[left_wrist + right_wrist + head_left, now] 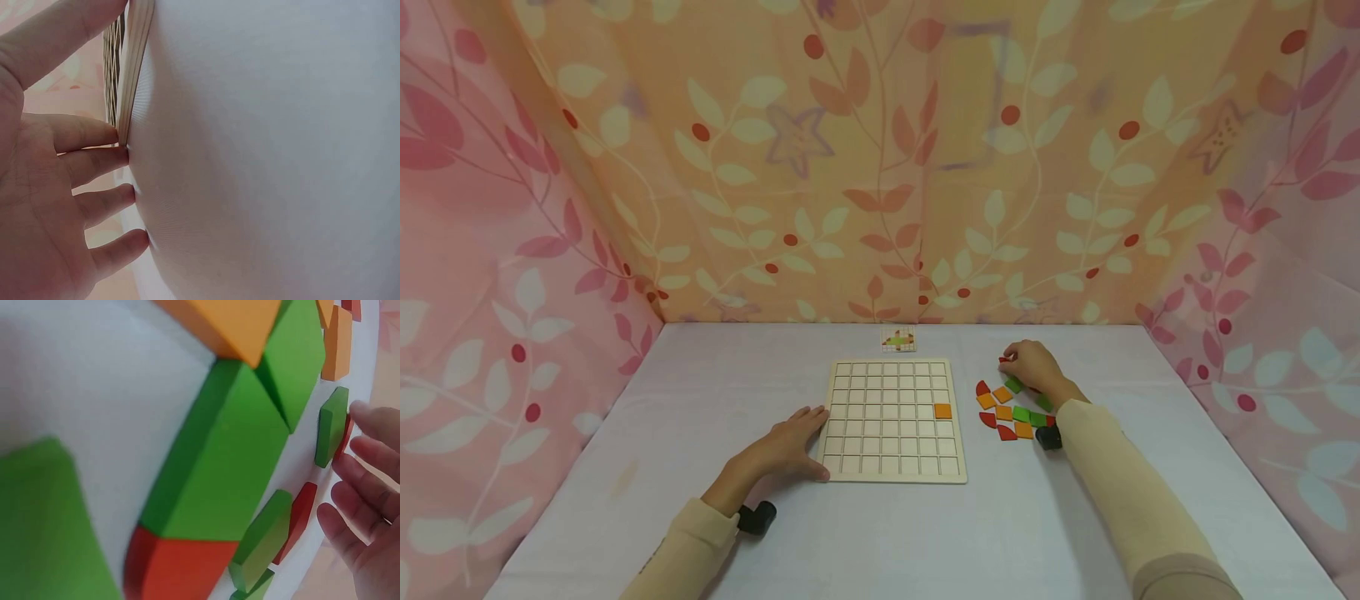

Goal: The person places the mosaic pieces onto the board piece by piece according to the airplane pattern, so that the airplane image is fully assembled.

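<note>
My left hand rests at the left side of a wooden grid board, thumb by the near corner and fingers spread along the edge. The left wrist view has the fingertips against the board's side and the white cloth. An orange square tile lies in a cell of the right-hand column. Beyond the loose tiles, my right hand pinches a red tile between thumb and finger. From the right wrist, that red tile is mostly hidden behind a green tile.
Green, orange and red tiles lie scattered right of the board, among them an orange square and a red quarter-circle. A small patterned card lies behind the board. Patterned cloth walls enclose the white tabletop.
</note>
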`<state>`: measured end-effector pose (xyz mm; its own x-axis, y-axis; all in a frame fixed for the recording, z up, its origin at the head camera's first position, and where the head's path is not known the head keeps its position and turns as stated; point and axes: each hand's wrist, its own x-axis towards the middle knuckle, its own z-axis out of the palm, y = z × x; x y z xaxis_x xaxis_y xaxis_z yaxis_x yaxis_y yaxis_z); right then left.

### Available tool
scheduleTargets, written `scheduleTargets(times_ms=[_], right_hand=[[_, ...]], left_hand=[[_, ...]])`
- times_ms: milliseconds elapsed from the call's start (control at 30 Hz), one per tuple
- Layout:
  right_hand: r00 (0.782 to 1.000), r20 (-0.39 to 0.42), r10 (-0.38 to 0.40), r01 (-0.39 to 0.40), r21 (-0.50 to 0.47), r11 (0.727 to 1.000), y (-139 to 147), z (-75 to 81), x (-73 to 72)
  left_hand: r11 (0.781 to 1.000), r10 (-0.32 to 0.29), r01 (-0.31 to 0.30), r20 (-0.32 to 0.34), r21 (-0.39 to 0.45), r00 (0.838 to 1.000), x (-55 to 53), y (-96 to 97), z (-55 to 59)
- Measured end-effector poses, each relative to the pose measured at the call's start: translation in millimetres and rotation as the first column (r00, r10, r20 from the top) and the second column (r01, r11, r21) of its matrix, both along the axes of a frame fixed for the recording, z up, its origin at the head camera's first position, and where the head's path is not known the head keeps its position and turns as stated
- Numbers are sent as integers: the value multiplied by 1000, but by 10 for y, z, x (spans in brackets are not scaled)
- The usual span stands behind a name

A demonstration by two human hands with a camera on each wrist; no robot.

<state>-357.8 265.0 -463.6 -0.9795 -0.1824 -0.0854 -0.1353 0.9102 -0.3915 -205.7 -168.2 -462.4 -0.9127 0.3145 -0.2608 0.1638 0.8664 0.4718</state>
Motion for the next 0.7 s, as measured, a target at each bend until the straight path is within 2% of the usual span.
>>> scheduleTargets(times_ms=[433,700], right_hand=[[999,50,16,-14,-23,1000,-59,33,2],[998,25,49,-49,-15,999,-49,27,-32]], left_hand=[[1000,-4,4,-5,2,1000,8,-3,-18],[1000,-2,2,-7,1,1000,11,3,-7]])
